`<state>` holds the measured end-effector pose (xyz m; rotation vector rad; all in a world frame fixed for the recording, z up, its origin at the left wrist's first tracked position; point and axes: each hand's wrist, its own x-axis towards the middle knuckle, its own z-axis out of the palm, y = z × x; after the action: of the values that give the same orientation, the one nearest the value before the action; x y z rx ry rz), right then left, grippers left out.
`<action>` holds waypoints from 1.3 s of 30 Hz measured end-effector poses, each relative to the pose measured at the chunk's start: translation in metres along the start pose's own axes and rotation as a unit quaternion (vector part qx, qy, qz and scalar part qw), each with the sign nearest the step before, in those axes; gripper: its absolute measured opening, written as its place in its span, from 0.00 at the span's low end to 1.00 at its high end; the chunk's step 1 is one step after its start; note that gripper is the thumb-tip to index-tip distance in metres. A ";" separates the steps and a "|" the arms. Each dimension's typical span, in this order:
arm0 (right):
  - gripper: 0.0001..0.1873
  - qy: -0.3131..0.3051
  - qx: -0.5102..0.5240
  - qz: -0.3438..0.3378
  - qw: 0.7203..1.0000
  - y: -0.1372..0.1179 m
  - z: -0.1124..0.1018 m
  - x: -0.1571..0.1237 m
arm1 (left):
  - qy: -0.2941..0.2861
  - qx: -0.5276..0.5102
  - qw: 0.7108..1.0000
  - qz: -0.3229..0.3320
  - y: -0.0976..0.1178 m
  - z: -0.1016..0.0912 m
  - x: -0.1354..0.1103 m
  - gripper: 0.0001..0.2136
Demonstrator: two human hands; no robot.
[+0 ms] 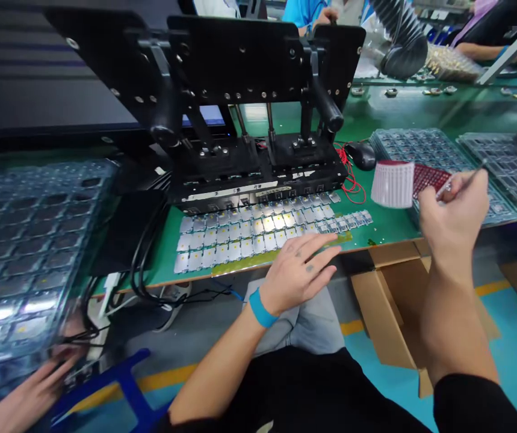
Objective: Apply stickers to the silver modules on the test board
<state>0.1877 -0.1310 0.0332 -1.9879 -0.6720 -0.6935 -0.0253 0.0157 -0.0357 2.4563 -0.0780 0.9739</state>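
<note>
My left hand (302,269) hovers or rests at the bench's front edge, palm down with fingers stretched out; nothing shows in it. Close to its fingertips are rows of small silvery modules (233,231) on the green mat, with a narrower strip of small boards (346,222) to their right. My right hand (454,210) is raised over the right side, closed on a curled label strip (392,185), white on one part and dark red with a grid on another. A thin pointed tool (482,163) also pokes out of this hand; its kind is unclear.
A black test fixture (258,174) with raised lids and two lever handles stands behind the modules. Clear trays (421,141) are stacked at right. A co-worker's hand (37,385) is by more trays (27,252) at left. An open cardboard box (375,319) sits below the bench.
</note>
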 end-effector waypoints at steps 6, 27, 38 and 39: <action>0.16 -0.030 0.169 0.007 0.985 -0.061 0.000 -0.086 | 0.062 -0.115 0.980 -0.149 0.043 0.001 0.007 0.49; 0.17 -0.392 0.440 -0.042 0.807 -0.067 0.026 -0.109 | -0.099 -0.176 0.941 -0.273 -0.001 -0.050 -0.037 0.12; 0.04 -0.371 0.472 0.082 0.795 -0.077 0.040 -0.148 | -0.027 -0.212 0.951 -0.224 0.004 -0.052 -0.052 0.13; 0.04 -0.368 0.479 0.097 0.791 -0.078 0.041 -0.151 | -0.012 -0.190 0.959 -0.212 0.004 -0.051 -0.054 0.12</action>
<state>0.0372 -0.0880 -0.0454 -1.2405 -0.9844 0.5584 -0.0982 0.0291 -0.0377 2.0147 0.2271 0.6671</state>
